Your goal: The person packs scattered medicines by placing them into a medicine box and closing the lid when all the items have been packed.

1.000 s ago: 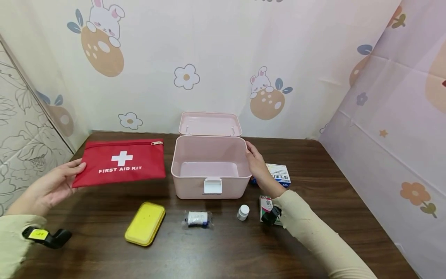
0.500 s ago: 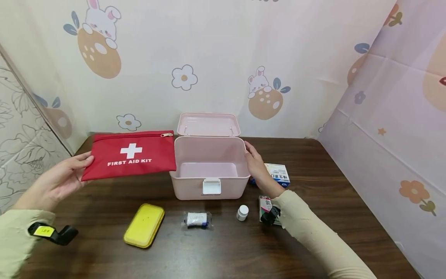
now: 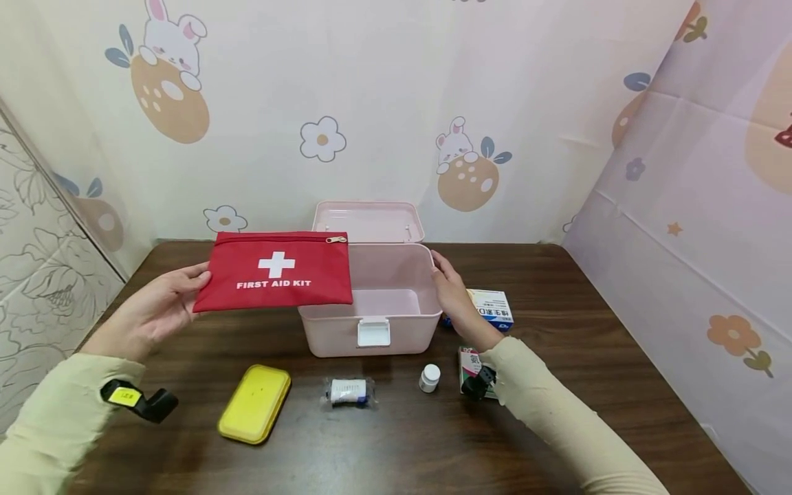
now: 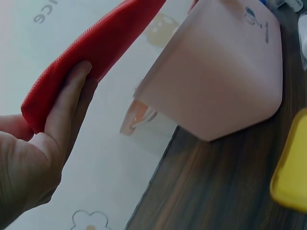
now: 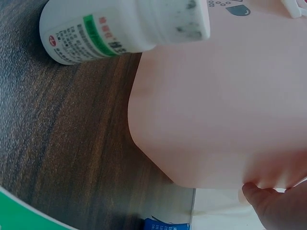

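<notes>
My left hand (image 3: 162,302) pinches the left end of a red first aid pouch (image 3: 278,271), thumb in front and fingers behind. The pouch hangs in the air and overlaps the left part of a pink storage box (image 3: 371,337) in the head view. That box stands with its lid (image 3: 368,221) tipped back, and what shows of its inside is bare. With my right hand (image 3: 454,292) I hold the box's right wall at the rim. In the left wrist view the pouch (image 4: 91,62) is seen edge-on, above and beside the box (image 4: 216,72).
In front of the box lie a yellow case (image 3: 255,404), a wrapped bandage roll (image 3: 348,392) and a white pill bottle (image 3: 430,378). A green-and-white medicine box (image 3: 469,361) sits partly under my right wrist. Behind that forearm is a blue-and-white medicine box (image 3: 491,307).
My left hand has carried the red pouch to the right, from beside the pink box to over its left part. The right hand has stayed at the box's right rim.
</notes>
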Tool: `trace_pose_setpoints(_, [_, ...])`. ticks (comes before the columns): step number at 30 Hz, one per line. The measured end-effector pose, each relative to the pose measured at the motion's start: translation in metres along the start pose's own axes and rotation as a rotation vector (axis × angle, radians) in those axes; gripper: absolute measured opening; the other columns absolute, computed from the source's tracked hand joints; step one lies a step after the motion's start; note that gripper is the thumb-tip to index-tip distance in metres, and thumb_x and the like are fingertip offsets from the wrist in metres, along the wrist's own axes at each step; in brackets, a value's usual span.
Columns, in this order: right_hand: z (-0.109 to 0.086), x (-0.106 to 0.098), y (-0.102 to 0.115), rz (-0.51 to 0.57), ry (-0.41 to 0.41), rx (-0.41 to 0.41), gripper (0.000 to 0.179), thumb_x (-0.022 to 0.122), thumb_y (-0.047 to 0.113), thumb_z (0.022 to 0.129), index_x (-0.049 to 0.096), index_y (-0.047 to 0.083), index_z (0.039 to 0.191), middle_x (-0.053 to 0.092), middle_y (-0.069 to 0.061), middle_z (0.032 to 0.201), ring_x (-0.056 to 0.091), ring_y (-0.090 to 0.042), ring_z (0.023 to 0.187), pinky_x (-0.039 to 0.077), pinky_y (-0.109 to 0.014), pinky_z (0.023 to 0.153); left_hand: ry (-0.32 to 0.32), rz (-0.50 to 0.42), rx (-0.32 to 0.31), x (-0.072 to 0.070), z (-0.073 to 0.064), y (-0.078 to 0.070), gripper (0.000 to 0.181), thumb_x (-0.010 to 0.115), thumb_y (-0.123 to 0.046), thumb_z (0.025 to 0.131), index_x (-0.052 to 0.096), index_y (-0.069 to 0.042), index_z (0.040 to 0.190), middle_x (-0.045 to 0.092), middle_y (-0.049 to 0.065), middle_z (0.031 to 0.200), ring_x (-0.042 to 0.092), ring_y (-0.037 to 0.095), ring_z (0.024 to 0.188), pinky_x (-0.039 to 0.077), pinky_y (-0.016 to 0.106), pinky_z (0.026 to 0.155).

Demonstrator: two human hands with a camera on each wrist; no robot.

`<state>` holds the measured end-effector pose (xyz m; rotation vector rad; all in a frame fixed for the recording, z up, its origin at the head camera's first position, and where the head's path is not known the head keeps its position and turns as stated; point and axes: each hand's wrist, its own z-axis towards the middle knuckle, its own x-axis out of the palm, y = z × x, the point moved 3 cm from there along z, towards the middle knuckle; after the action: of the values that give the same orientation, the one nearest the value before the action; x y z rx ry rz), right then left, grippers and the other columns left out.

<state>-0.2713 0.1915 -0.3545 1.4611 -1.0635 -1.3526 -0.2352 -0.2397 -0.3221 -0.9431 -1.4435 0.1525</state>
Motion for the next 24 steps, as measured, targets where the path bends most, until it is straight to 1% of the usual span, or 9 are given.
trace_pose_setpoints(3, [0.0, 0.0, 0.0, 0.0, 0.001, -0.004, 0.052, 0.03, 0.021, 0.11, 0.021, 0.009, 0.16, 0.026, -0.015, 0.162, 0.027, -0.034, 0.147, 0.027, -0.052, 0.116, -0.012, 0.028, -0.014, 0.007, 0.007, 0.005, 0.042, 0.043, 0.005, 0.103, 0.027, -0.005, 0.141, 0.064, 0.017, 0.114, 0.068, 0.031, 0.102, 0.054, 0.047, 0.089])
trace_pose_setpoints(6, [0.0, 0.0, 0.0, 0.002, 0.0, -0.005, 0.052, 0.03, 0.021, 0.11, 0.021, 0.008, 0.16, 0.026, -0.015, 0.162, 0.027, -0.033, 0.147, 0.026, -0.052, 0.117, -0.021, 0.052, -0.031, 0.015, 0.014, 0.01, 0.067, 0.044, 0.004, 0.103, 0.005, -0.009, 0.156, 0.064, 0.016, 0.113, 0.068, 0.03, 0.101, 0.055, 0.046, 0.088])
trace_pose_setpoints(8, [0.0, 0.0, 0.0, 0.004, 0.0, -0.005, 0.052, 0.03, 0.021, 0.11, 0.021, 0.008, 0.16, 0.026, -0.015, 0.162, 0.026, -0.034, 0.147, 0.026, -0.052, 0.117, -0.026, 0.058, -0.043, 0.019, 0.018, 0.014, 0.079, 0.044, 0.005, 0.103, -0.009, -0.011, 0.158, 0.064, 0.015, 0.112, 0.068, 0.029, 0.1, 0.055, 0.045, 0.088])
trace_pose_setpoints(10, [0.0, 0.0, 0.0, 0.007, -0.003, -0.005, 0.052, 0.03, 0.02, 0.11, 0.021, 0.008, 0.16, 0.026, -0.015, 0.162, 0.027, -0.034, 0.147, 0.026, -0.052, 0.117, -0.011, 0.067, -0.05, 0.024, 0.023, 0.017, 0.083, 0.042, 0.005, 0.103, -0.019, -0.011, 0.157, 0.064, 0.014, 0.112, 0.068, 0.028, 0.1, 0.055, 0.045, 0.088])
trace_pose_setpoints(14, [0.0, 0.0, 0.0, 0.016, -0.008, -0.006, 0.051, 0.03, 0.02, 0.11, 0.022, 0.007, 0.159, 0.027, -0.016, 0.162, 0.027, -0.034, 0.147, 0.026, -0.051, 0.117, 0.023, 0.092, -0.061, 0.032, 0.03, 0.024, 0.081, 0.038, 0.006, 0.104, -0.022, -0.008, 0.156, 0.063, 0.013, 0.113, 0.068, 0.026, 0.101, 0.055, 0.043, 0.089])
trace_pose_setpoints(18, [0.0, 0.001, 0.0, 0.019, -0.01, -0.008, 0.051, 0.03, 0.019, 0.11, 0.023, 0.007, 0.159, 0.027, -0.016, 0.162, 0.026, -0.033, 0.147, 0.025, -0.052, 0.117, 0.038, 0.125, -0.067, 0.041, 0.037, 0.029, 0.078, 0.036, 0.006, 0.104, -0.022, -0.006, 0.155, 0.063, 0.011, 0.113, 0.067, 0.024, 0.102, 0.055, 0.041, 0.089])
trace_pose_setpoints(24, [-0.001, 0.001, 0.0, 0.017, -0.014, -0.014, 0.051, 0.03, 0.018, 0.11, 0.024, 0.006, 0.159, 0.028, -0.016, 0.161, 0.027, -0.034, 0.147, 0.025, -0.053, 0.117, 0.028, 0.16, -0.069, 0.054, 0.045, 0.035, 0.075, 0.035, 0.007, 0.104, -0.017, -0.003, 0.156, 0.064, 0.009, 0.112, 0.067, 0.021, 0.102, 0.056, 0.039, 0.089])
